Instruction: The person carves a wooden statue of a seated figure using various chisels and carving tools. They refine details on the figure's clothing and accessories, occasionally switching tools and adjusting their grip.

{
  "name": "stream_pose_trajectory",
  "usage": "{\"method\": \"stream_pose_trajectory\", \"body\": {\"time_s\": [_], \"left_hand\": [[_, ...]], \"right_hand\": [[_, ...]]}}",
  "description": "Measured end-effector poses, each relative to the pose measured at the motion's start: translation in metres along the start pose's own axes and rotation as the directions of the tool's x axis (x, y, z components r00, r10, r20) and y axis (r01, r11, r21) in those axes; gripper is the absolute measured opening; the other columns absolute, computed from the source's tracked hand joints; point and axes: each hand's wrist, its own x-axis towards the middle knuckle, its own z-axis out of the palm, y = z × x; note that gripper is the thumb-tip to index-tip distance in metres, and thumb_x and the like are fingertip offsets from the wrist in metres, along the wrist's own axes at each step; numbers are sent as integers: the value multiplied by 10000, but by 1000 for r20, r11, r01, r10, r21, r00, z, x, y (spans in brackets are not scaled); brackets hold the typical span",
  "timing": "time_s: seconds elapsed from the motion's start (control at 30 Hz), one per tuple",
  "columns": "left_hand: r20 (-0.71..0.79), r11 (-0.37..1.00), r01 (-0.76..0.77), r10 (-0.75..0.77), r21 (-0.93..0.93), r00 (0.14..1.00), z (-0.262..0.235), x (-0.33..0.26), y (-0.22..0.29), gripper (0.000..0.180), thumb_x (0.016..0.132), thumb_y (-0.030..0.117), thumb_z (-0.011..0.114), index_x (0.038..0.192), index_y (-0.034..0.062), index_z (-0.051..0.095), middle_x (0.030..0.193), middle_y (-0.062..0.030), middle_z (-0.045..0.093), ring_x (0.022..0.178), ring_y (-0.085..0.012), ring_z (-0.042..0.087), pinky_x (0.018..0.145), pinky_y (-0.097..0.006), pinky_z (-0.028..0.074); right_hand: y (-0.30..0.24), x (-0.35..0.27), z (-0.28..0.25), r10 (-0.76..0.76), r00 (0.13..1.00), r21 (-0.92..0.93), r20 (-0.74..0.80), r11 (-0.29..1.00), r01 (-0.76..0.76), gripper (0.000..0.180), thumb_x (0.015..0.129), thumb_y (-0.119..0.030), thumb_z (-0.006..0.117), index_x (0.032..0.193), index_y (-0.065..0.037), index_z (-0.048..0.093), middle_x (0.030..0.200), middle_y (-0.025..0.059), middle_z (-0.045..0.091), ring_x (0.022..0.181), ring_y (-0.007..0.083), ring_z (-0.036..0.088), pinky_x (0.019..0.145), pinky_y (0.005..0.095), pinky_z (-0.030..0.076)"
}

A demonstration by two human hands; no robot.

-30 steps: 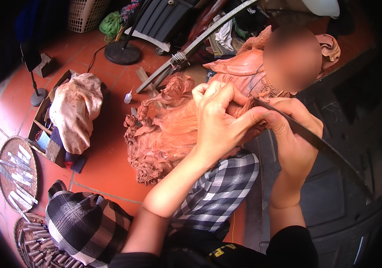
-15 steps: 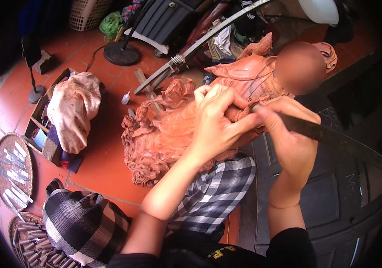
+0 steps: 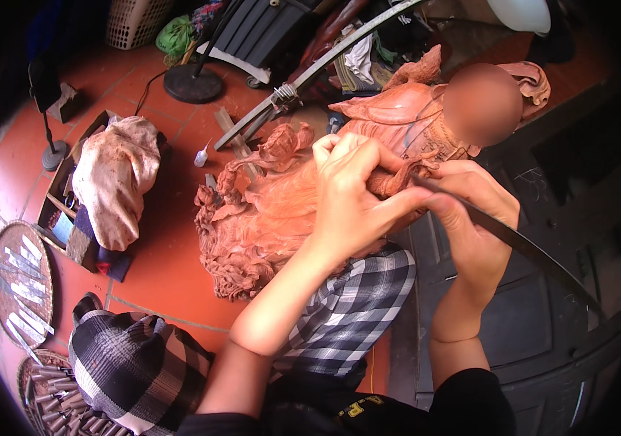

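Note:
A reddish carved wooden statue [image 3: 274, 196] lies across my lap, its head at the upper right and its ornate base at the left. My left hand [image 3: 354, 192] is closed round a small carved part at the statue's middle, the thumb stretched toward the right hand. In my right hand [image 3: 474, 211] a long, thin dark strip [image 3: 527, 245] is pinched between thumb and fingers. One end of the strip meets the carving beside my left thumb; the other trails off to the lower right. Whether the strip is metal or abrasive cloth, I cannot tell.
On the tiled floor at left are a woven tray [image 3: 45, 291] of flat blades, a basket [image 3: 23, 378] of dark handles, and a box [image 3: 86, 243] under a stained cloth [image 3: 118, 182]. A metal bar [image 3: 325, 73] slants behind the statue. Dark panelled doors [image 3: 521, 327] lie at right.
The strip has turned more edge-on, and its far end has swung down and inward. My right thumb and fingers have shifted slightly; more carved detail shows between the hands.

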Motion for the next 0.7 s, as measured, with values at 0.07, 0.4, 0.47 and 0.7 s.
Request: {"method": "stream_pose_trajectory", "body": {"time_s": [0.07, 0.4, 0.47, 0.7], "left_hand": [[39, 994, -75, 78, -75, 996, -7, 0, -5, 383, 642, 318, 891, 727, 89, 596, 712, -14, 559, 767, -218, 550, 871, -391, 321], [100, 995, -24, 34, -97, 994, -15, 4, -6, 372, 652, 318, 898, 750, 89, 620, 736, -3, 586, 776, -193, 552, 871, -377, 322], [99, 1000, 17, -17, -4, 995, -9, 3, -2, 383, 657, 326, 894, 781, 85, 623, 772, -14, 602, 799, -196, 562, 878, -374, 321], [181, 1000, 1, 3, -22, 983, -15, 2, -7, 404, 646, 320, 895, 811, 80, 616, 817, -17, 619, 842, -198, 564, 889, -373, 321]], "right_hand": [[8, 1, -2, -78, 995, -48, 58, 996, 81, 170, 734, -37, 836, 797, 44, 701, 717, 74, 641, 632, 128, 596, 583, 256, 456], [27, -2, 1, -53, 998, 124, 22, 991, 50, 214, 703, -64, 863, 797, 47, 705, 802, 106, 659, 659, 130, 609, 575, 255, 467], [25, -2, 1, 67, 998, 191, -21, 980, -62, 208, 705, -60, 864, 793, 43, 706, 804, 116, 659, 666, 138, 615, 583, 254, 470], [33, -10, 5, -70, 996, 184, -52, 980, 79, 204, 717, -76, 865, 802, 34, 715, 842, 130, 678, 684, 147, 642, 590, 259, 491]]}}
